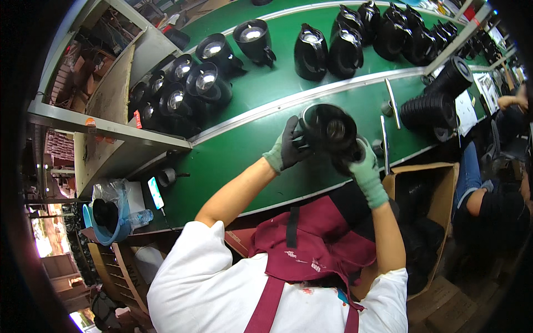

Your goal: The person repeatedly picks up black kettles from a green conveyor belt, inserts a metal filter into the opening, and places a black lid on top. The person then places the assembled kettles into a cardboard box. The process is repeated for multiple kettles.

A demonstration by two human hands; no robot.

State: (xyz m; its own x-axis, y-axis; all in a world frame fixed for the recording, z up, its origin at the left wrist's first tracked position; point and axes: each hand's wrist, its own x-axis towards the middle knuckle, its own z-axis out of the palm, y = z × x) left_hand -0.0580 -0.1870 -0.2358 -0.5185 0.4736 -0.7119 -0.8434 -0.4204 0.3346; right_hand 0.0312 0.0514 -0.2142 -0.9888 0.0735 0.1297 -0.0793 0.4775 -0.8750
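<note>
A glossy black jug is held up over the green workbench in front of me, its round end turned toward me and a dark hollow showing in it. My left hand, in a glove with a dark palm and pale green cuff, is closed against the jug's left side. My right hand, in a pale green glove, grips its lower right side, where a dark part juts out, perhaps the handle. The right fingers are partly hidden and slightly blurred.
Several black jugs stand on the raised green conveyor behind a metal rail. Stacked black rings lie at right, near metal rods. A cardboard box holds dark things beside me. A phone and blue bucket are left.
</note>
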